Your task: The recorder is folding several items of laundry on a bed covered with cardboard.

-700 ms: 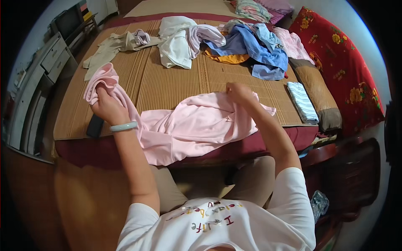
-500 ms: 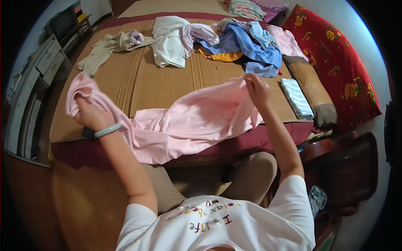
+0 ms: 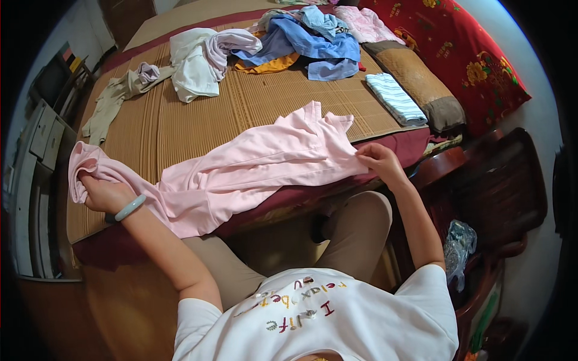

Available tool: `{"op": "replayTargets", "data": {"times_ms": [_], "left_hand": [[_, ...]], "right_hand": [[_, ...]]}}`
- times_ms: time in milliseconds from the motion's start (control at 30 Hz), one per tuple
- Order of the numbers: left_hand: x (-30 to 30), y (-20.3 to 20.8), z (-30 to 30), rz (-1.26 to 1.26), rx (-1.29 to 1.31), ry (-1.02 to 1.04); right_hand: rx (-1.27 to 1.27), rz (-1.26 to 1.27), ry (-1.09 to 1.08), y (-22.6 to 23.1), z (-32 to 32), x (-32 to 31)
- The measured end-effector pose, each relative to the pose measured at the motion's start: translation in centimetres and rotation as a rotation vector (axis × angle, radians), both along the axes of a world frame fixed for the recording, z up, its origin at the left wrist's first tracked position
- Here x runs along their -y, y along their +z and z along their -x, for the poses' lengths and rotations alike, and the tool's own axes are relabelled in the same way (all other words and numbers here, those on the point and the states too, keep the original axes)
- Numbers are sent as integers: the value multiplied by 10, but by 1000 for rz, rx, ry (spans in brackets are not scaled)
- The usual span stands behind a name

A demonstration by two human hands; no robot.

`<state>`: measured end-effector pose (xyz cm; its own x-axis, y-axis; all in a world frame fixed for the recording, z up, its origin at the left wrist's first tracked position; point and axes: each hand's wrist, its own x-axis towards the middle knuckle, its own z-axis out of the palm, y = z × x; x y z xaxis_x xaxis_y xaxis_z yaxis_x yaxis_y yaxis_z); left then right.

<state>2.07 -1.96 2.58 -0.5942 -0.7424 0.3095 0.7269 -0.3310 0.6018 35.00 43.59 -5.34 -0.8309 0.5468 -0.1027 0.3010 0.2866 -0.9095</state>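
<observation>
A long pink garment (image 3: 259, 159) stretches across the front edge of the mat-covered bed, lying in loose lengthwise folds. At its left end my left hand (image 3: 108, 194), with a pale bangle on the wrist, is closed inside a bunched, raised part of the cloth. My right hand (image 3: 382, 163) pinches the garment's right edge between thumb and fingers, just above the bed's edge. Beyond the right hand lies a folded blue-and-white striped cloth (image 3: 395, 100). The fingertips of my left hand are partly hidden by fabric.
Farther back on the woven mat (image 3: 135, 126) lie beige clothing (image 3: 114, 99), a white garment (image 3: 194, 66) and a blue pile (image 3: 289, 42) over orange cloth. A brown pillow (image 3: 415, 78) and red flowered bedding (image 3: 457, 54) line the right. A dark wooden chair (image 3: 494, 180) stands near my right arm.
My right hand has come down and nearer, bringing the garment's right side from a raised, spread position to lying flatter. The left hand still grips its end, slightly lower. The view has shifted.
</observation>
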Motion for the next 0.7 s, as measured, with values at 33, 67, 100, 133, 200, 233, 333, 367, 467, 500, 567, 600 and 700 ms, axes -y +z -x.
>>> {"op": "replayTargets", "data": {"times_ms": [33,67,100,133,200,233,333,367,467,500,567,600,700], "left_hand": [[0,0,-1,15,5,-20],[0,0,-2,30,11,-39],[-2,1,-4,32,11,-43],[-5,4,-7,48,-31,-47],[-2,2,-3,67,-75,-53],[6,-3,5,93,-113,-64],[24,-7,13,115,-96,-10],[29,-6,14,127,-108,-2],[36,-3,12,152,-125,-5],[34,1,8,148,-108,15],[32,1,6,144,-87,38],[31,1,6,83,-41,48],[31,-1,8,-1,22,64]], "right_hand": [[-2,3,-2,5,7,5],[42,-179,30,10,18,11],[89,-362,61,13,28,16],[87,-360,60,11,39,21],[122,-379,124,4,60,26],[121,-380,119,-2,67,23],[139,-390,159,-21,88,18],[177,-331,157,-26,93,17],[204,-249,157,-39,95,14],[178,-225,162,-40,96,15],[164,-176,174,-44,96,15],[145,-124,179,-45,95,16],[92,93,186,-54,98,14]]}}
